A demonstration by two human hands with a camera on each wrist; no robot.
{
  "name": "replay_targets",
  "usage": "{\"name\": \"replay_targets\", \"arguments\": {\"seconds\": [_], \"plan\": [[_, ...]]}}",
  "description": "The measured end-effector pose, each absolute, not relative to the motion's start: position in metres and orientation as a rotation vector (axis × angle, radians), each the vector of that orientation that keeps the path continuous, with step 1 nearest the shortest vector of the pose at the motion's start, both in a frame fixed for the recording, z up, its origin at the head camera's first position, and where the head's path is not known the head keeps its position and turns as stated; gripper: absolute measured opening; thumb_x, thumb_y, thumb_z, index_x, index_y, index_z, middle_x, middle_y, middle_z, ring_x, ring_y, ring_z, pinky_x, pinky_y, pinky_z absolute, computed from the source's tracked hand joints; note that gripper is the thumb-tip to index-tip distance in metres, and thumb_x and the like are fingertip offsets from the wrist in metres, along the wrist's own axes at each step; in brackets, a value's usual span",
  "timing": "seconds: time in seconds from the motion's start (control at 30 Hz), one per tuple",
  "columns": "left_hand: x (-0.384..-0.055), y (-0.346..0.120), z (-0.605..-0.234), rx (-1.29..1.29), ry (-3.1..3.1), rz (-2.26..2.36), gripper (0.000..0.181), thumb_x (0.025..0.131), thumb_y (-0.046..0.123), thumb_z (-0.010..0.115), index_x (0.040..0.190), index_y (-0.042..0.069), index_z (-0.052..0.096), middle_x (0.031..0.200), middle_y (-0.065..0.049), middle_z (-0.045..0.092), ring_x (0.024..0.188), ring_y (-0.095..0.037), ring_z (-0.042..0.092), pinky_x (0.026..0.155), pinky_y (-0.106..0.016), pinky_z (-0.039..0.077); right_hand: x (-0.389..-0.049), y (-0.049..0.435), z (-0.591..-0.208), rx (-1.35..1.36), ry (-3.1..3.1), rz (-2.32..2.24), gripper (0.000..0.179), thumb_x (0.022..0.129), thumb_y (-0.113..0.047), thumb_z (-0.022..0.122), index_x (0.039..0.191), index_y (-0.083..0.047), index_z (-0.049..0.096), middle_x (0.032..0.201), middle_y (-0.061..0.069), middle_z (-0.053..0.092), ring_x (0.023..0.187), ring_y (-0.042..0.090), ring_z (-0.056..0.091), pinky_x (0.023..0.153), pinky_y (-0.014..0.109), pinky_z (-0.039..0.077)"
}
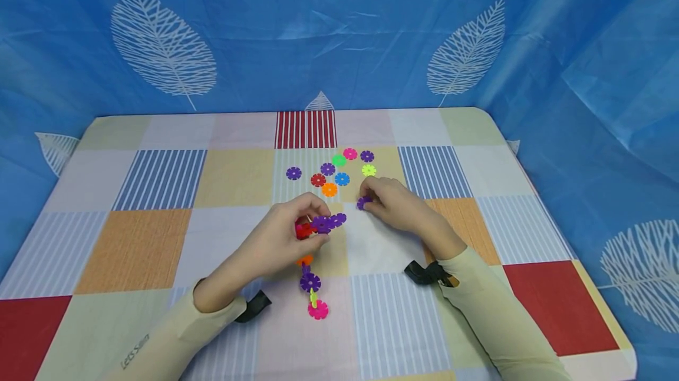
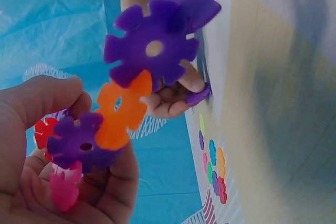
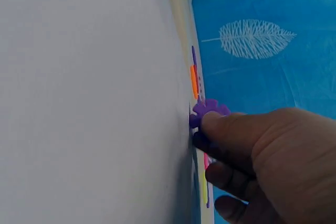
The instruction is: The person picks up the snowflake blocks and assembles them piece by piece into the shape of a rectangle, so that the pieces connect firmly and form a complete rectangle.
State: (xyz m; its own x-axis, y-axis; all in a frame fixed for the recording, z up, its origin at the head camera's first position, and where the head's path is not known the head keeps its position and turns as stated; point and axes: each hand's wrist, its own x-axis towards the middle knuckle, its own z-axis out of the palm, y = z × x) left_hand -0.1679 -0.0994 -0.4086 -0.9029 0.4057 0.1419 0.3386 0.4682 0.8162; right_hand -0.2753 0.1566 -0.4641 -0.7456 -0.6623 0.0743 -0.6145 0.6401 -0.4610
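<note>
My left hand holds a chain of linked plastic snowflake discs with its fingers curled round it. Purple, orange, red and pink discs show in the left wrist view. From the hand the chain hangs toward me, ending in a pink disc below a purple one. Two purple discs stick out at its right side. Over the white cloth square, my right hand pinches a single purple disc between thumb and fingers. That disc is apart from the chain; the fingers hide part of it.
Several loose discs lie beyond the hands, among them a red disc, a blue disc, an orange disc and a yellow-green disc. A patchwork cloth covers the table. Blue leaf-print curtains stand behind and to the right.
</note>
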Motion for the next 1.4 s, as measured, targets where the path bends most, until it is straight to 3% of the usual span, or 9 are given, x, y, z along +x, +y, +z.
{"name": "replay_targets", "arguments": {"seconds": [0.17, 0.33, 0.57, 0.83, 1.1, 1.4], "plan": [[-0.169, -0.101, -0.409, 0.717, 2.618, 1.425, 0.039, 0.082, 0.008, 0.079, 0.111, 0.02, 0.056, 0.093, 0.009, 0.063, 0.081, -0.012, 0.057, 0.068, -0.027, 0.054, -0.275, 0.158, -0.463, -1.086, 2.648, -0.928, 0.01, 0.094, -0.012, 0.065, 0.101, -0.018, 0.061, 0.092, -0.009, 0.065, 0.081, 0.007, 0.061, 0.075, 0.028, 0.052], [-0.169, -0.102, -0.409, 0.739, 2.619, 1.409, 0.037, 0.083, 0.008, 0.078, 0.111, 0.021, 0.057, 0.092, 0.01, 0.062, 0.075, -0.014, 0.056, 0.064, -0.027, 0.053, -0.271, 0.157, -0.461, -1.029, 2.478, -1.197, 0.012, 0.095, -0.009, 0.064, 0.105, -0.012, 0.067, 0.094, -0.006, 0.068, 0.073, 0.01, 0.065, 0.067, 0.028, 0.056], [-0.17, -0.102, -0.41, 0.737, 2.658, 1.383, 0.034, 0.083, 0.011, 0.079, 0.11, 0.02, 0.06, 0.082, 0.009, 0.059, 0.069, -0.014, 0.052, 0.057, -0.026, 0.05, -0.259, 0.151, -0.449, -0.954, 2.331, -1.521, 0.027, 0.083, -0.008, 0.078, 0.108, -0.009, 0.069, 0.096, -0.002, 0.07, 0.079, 0.017, 0.066, 0.068, 0.031, 0.056], [-0.17, -0.103, -0.409, 0.715, 2.606, 1.455, 0.024, 0.086, 0.02, 0.077, 0.106, 0.021, 0.064, 0.089, 0.011, 0.063, 0.072, -0.013, 0.056, 0.06, -0.028, 0.053, -0.243, 0.142, -0.436, -1.341, 2.145, -1.764, 0.034, 0.075, 0.006, 0.078, 0.108, 0.002, 0.071, 0.099, 0.009, 0.072, 0.079, 0.021, 0.067, 0.068, 0.034, 0.057], [-0.17, -0.105, -0.407, 0.685, 2.588, 1.528, 0.02, 0.086, 0.021, 0.076, 0.103, 0.02, 0.066, 0.088, 0.011, 0.065, 0.07, -0.016, 0.056, 0.058, -0.028, 0.052, -0.237, 0.138, -0.431, -1.549, 2.107, -1.893, 0.04, 0.079, -0.02, 0.076, 0.11, 0.005, 0.071, 0.092, 0.009, 0.072, 0.077, 0.02, 0.066, 0.062, 0.028, 0.054], [-0.17, -0.106, -0.407, 0.629, 2.597, 1.527, 0.029, 0.086, 0.029, 0.076, 0.112, 0.018, 0.07, 0.095, 0.011, 0.066, 0.072, -0.015, 0.055, 0.058, -0.029, 0.051, -0.233, 0.136, -0.43, -1.569, 2.061, -1.945, 0.039, 0.076, -0.019, 0.079, 0.107, 0.004, 0.072, 0.091, 0.012, 0.072, 0.077, 0.022, 0.069, 0.066, 0.034, 0.058]]}}
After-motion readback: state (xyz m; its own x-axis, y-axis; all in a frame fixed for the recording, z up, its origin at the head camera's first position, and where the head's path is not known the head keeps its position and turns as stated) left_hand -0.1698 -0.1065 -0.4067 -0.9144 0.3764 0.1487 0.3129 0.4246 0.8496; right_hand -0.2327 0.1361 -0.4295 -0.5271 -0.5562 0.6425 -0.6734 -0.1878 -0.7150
